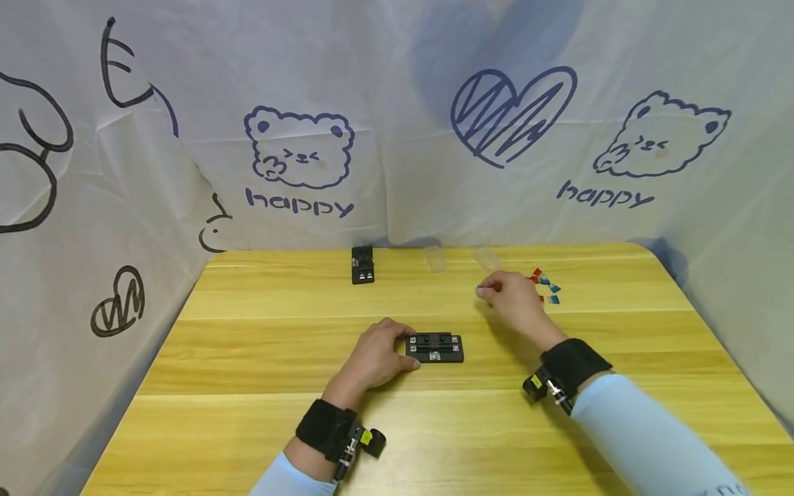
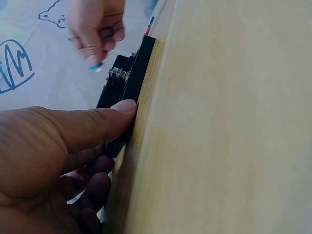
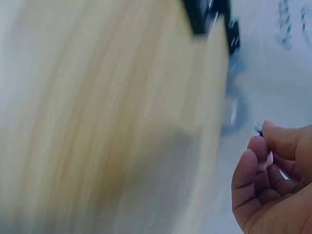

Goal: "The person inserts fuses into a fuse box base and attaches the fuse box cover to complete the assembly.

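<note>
In the head view a black fuse block [image 1: 435,348] with metal screw terminals lies near the middle of the wooden table. My left hand [image 1: 374,356] grips its left end, thumb at the near edge and fingers at the far edge. The left wrist view shows that thumb on the block's [image 2: 142,63] side. To the right and farther back, my right hand [image 1: 513,300] is raised over the table, pinching a small blue blade fuse [image 1: 479,288] between thumb and index finger. In the right wrist view the fuse's [image 3: 259,129] metal prongs stick out past the fingertips.
Several loose red and blue fuses [image 1: 554,300] lie just right of my right hand. At the table's back edge are a second black fuse block [image 1: 362,265] and two clear plastic covers, one nearer the middle [image 1: 435,260], the other [image 1: 486,259] farther right. White cloth [image 1: 409,138] hangs behind.
</note>
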Demonstrator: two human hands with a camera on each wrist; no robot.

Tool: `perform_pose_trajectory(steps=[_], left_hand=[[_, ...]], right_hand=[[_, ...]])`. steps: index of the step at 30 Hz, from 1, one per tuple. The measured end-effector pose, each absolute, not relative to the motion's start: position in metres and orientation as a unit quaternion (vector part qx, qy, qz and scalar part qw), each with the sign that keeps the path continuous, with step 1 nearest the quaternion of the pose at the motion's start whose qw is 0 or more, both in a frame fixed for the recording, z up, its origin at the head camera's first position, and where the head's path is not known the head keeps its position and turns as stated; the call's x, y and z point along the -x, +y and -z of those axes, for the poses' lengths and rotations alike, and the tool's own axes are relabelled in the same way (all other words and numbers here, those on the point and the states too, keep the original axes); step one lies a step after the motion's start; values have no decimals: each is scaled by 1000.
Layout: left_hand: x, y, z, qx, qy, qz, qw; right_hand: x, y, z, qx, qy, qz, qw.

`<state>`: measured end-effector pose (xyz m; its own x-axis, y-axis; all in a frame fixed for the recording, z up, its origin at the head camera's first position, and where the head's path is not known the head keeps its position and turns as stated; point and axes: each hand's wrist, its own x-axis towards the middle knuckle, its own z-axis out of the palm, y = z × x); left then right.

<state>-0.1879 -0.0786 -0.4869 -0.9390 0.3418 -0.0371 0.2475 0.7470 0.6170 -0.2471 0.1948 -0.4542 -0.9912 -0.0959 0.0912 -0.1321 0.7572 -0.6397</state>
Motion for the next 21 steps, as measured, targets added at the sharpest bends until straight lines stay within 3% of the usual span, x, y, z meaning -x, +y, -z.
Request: perform_pose_trajectory(steps=[8,21], left_hand=[[189,-77,489,-153,931,-325,68],[188,-78,488,-169,930,-317,71]], right_hand=[[219,149,443,-143,-921,-362,-13],[201,124,454,-179,-924,-338,5]])
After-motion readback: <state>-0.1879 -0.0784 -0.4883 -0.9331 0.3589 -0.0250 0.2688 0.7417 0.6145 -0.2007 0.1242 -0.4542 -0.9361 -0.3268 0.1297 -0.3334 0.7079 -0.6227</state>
